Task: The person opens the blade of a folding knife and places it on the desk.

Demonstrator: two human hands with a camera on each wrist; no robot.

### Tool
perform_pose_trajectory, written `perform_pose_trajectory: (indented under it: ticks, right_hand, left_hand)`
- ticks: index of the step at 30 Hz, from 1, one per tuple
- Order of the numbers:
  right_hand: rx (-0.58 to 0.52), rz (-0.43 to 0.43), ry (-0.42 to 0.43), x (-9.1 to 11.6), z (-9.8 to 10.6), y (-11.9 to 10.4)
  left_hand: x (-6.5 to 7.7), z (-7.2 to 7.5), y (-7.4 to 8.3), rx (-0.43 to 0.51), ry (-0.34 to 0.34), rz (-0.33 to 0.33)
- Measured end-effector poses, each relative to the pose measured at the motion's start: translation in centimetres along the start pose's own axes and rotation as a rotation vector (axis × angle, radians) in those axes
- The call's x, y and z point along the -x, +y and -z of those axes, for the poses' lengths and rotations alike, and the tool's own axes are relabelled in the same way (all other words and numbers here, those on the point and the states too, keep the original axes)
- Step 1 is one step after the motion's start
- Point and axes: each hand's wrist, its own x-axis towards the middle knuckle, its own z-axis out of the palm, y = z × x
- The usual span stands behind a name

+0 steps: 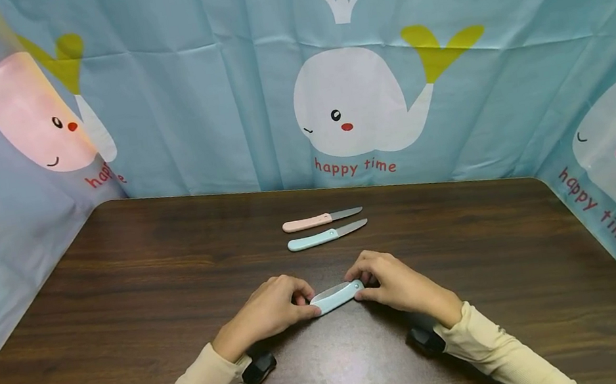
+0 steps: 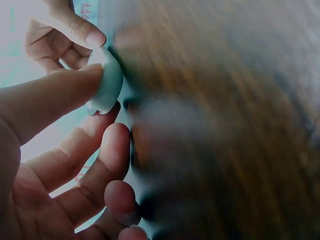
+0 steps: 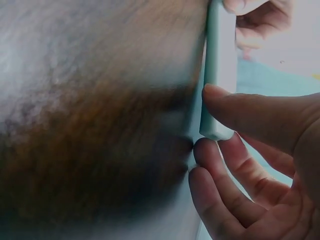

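A light-blue folding knife (image 1: 339,298) lies low over the table between both hands, its grey blade (image 1: 330,291) folded in along the handle's far side. The left hand (image 1: 274,308) pinches the knife's left end between thumb and fingers. At the other end, by the pivot, the right hand (image 1: 398,281) grips it with thumb and fingertips. The left wrist view shows the thumb on the rounded handle end (image 2: 111,90). In the right wrist view the handle (image 3: 218,65) stands edge-on with the thumb pressed to its side; the blade is hidden there.
Beyond the hands, a pink-handled knife (image 1: 308,222) and a light-blue-handled knife (image 1: 313,240) lie side by side with blades unfolded to the right. The dark wooden table (image 1: 138,297) ends at a light-blue curtain (image 1: 177,118) printed with whales.
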Motion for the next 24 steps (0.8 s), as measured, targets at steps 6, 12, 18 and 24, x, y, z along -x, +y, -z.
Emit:
perform_pose_trajectory:
  ticks: [6, 12, 18, 24]
  right_hand:
    - [-0.077, -0.024, -0.010, 0.05, 0.14, -0.02]
    - [-0.161, -0.080, -0.036, 0.00, 0.24, -0.41]
    - [-0.177, -0.092, -0.033, 0.16, 0.28, -0.60]
    - [-0.194, -0.094, 0.023, 0.43, 0.34, -0.78]
  left_hand:
    - [0.07, 0.08, -0.01, 0.006, -0.009, -0.009]
    - [0.09, 0.35, -0.26, 0.058, 0.000, -0.041]
    - [0.11, 0.36, -0.23, 0.132, -0.018, -0.035]
    - [0.21, 0.49, 0.05, 0.210, -0.016, -0.046]
